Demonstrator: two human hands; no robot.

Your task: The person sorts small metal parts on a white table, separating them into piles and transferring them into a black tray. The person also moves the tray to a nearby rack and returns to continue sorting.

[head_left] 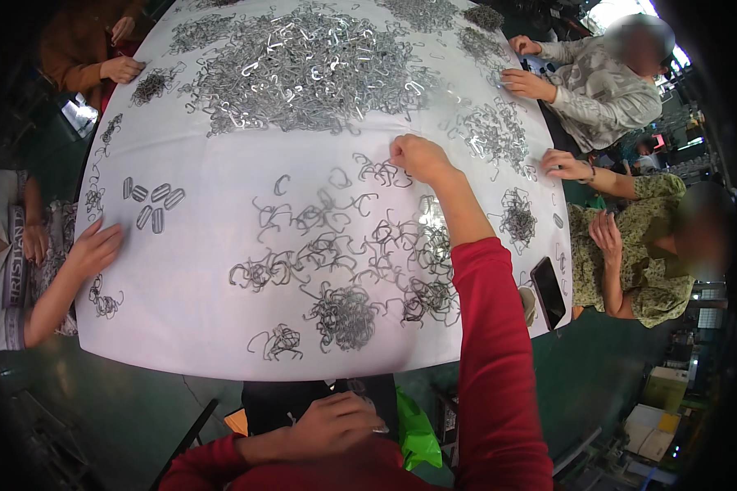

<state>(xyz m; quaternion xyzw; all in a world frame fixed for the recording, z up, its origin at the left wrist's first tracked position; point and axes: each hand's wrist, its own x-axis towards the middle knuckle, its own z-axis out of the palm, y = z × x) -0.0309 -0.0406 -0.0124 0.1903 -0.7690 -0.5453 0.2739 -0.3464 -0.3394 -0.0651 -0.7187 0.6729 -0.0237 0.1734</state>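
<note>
My right hand (pixel 420 158) reaches over the white-covered table, its fingers bent down and drawn together. Its fingertips are at the edge of a small cluster of bent metal wire hooks (pixel 375 169); what they pinch is hidden. Back in front of my body, below the table's near edge, my left hand (pixel 340 421) is curled, and what lies inside it cannot be made out. Between my hands and nearer to me spread loose wire hooks (pixel 323 250), with a dense heap of hooks (pixel 345 317) close to the near edge.
A large shiny pile of metal hooks (pixel 303 69) covers the table's far middle. Flat oval metal pieces (pixel 157 219) lie at the left, near a co-worker's hand (pixel 98 245). A dark phone (pixel 548 293) rests at the right edge. Other people work along both sides.
</note>
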